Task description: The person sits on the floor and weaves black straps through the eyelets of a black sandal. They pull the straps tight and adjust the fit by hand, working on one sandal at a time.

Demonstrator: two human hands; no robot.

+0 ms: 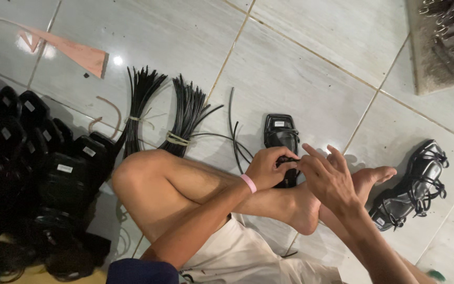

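Note:
I sit on a tiled floor with my legs crossed. A black square-toed sandal sole (281,131) with thin black straps lies in front of my shin. My left hand (268,167), with a pink band at its wrist, grips the sandal's near end. My right hand (326,176) pinches a thin black strap at that same end, its other fingers spread. The sandal's heel is hidden under both hands.
A finished black strappy sandal (413,186) lies at the right beside my foot. Two tied bundles of black cords (185,118) and loose cords lie beyond my knee. A heap of black soles (38,173) fills the left. A pink paper strip (74,51) lies top left.

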